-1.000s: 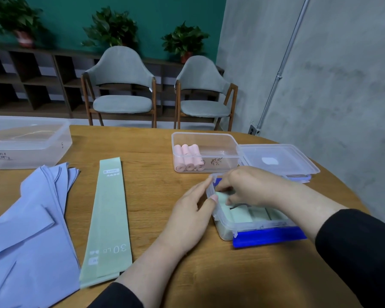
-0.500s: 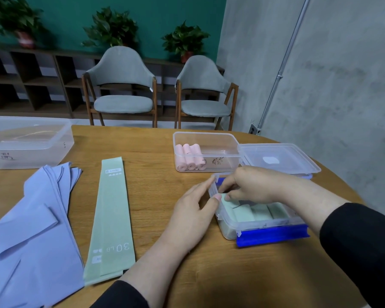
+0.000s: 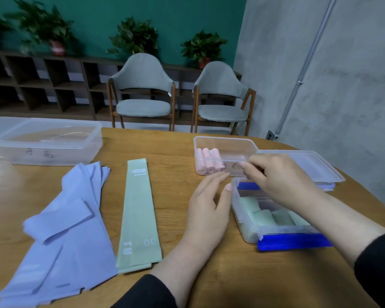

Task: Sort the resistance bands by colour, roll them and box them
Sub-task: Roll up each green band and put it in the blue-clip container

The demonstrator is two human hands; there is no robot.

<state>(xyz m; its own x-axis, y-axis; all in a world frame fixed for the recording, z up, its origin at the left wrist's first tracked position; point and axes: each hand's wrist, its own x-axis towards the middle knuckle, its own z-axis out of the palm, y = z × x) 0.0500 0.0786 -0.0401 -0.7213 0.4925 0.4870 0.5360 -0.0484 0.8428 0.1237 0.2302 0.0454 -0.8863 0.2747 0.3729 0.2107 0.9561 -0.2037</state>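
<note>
Where right hand [image 3: 282, 176] blurs over green rolls' box [image 3: 251, 232], grip unclear, left hand [image 3: 207, 205] open alongside.

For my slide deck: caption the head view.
Both hands at the box of rolled green bands; one flat green band awaits.

Two grey chairs [image 3: 142, 94], potted plants [image 3: 133, 36] and dark shelving [image 3: 42, 85] behind.

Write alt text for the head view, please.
A person's right hand hovers over a clear box holding rolled green bands, left hand open beside it. A flat green band and blue bands lie further left.
</note>
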